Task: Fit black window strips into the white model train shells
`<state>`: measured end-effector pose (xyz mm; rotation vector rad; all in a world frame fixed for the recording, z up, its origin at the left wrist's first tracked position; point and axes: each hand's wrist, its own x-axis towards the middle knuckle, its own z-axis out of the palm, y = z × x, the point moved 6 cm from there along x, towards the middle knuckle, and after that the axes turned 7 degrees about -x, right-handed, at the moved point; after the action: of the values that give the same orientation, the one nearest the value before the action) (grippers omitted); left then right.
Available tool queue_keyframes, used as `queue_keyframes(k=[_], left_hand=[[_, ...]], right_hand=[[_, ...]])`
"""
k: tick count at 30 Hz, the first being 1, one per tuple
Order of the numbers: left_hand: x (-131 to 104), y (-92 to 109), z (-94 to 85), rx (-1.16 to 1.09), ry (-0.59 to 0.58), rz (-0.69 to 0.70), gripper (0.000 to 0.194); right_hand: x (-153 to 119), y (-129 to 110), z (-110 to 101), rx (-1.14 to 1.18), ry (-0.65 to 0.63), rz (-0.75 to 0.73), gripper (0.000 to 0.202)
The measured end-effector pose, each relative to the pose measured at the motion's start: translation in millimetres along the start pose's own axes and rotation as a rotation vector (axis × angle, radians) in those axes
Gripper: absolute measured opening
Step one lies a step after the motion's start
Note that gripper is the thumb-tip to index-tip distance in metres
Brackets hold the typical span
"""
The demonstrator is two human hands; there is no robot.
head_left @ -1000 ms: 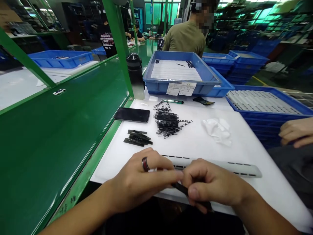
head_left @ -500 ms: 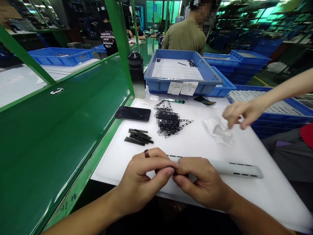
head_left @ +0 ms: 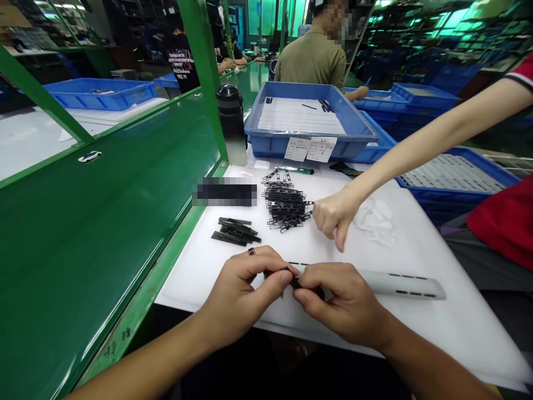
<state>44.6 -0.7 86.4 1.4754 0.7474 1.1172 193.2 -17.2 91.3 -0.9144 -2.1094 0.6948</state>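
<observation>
Stretching across the foreground, the white bench (head_left: pixel 200 278) bears a blue tray (head_left: pixel 266 145) at its far end, a pale bar (head_left: pixel 410 284) nearer, then a heap of black frames (head_left: pixel 287 205) between them. Left hand (head_left: pixel 241 294) and right hand (head_left: pixel 347 303), nearly closed, pinch a small black piece (head_left: pixel 296 281) just in front of the bar.

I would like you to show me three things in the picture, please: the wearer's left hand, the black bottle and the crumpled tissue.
Left hand (head_left: pixel 239 294), head view, back of the hand.
Black bottle (head_left: pixel 231 123), head view, middle of its body.
Crumpled tissue (head_left: pixel 377 222), head view, its folded middle.
</observation>
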Motion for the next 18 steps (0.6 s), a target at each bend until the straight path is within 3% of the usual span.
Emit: queue_keyframes(k=[5, 10, 18], left_hand=[[2, -4, -5.1, 0.007, 0.03, -0.079, 0.018], [6, -11, -15.9, -0.061, 0.125, -0.122, 0.023], [-1, -6, -18.5, -0.074, 0.201, 0.01, 0.015]], right_hand=[[0, 6, 1, 0.106, -0.062, 0.115, 0.016], [-3, 11, 5, 0.307, -0.152, 0.214, 0.042], [1, 2, 2, 0.057, -0.129, 0.141, 0.031]])
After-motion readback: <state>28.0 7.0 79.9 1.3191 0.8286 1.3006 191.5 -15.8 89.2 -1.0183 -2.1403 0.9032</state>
